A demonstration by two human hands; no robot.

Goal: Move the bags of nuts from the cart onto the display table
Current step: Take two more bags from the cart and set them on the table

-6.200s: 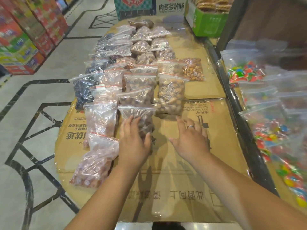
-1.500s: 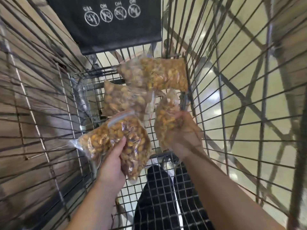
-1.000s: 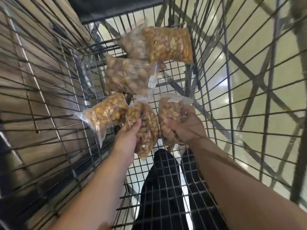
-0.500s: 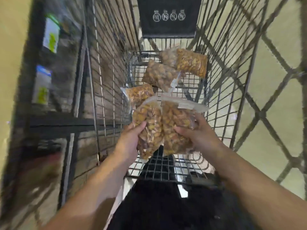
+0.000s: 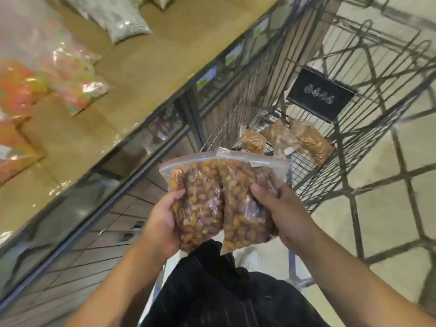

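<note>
I hold two clear zip bags of golden-brown nuts side by side in front of my waist. My left hand [image 5: 162,223] grips the left bag [image 5: 200,199] along its left edge. My right hand [image 5: 285,211] grips the right bag [image 5: 240,208], thumb across its front. Both bags are lifted above and in front of the wire cart [image 5: 354,128]. Three more bags of nuts [image 5: 283,138] lie on the cart's bottom, below its black sign [image 5: 320,94]. The brown cardboard-topped display table [image 5: 151,62] runs along my left.
Bags of colourful sweets [image 5: 70,74] and pale bags [image 5: 122,22] lie on the table at the upper left. A dark shelf edge with price tags [image 5: 207,76] borders the table, right next to the cart. Tiled floor with dark lines lies to the right.
I have lifted the two bags up out of the cart and pulled them towards me. My view has swung left, so the display table has come into sight.
</note>
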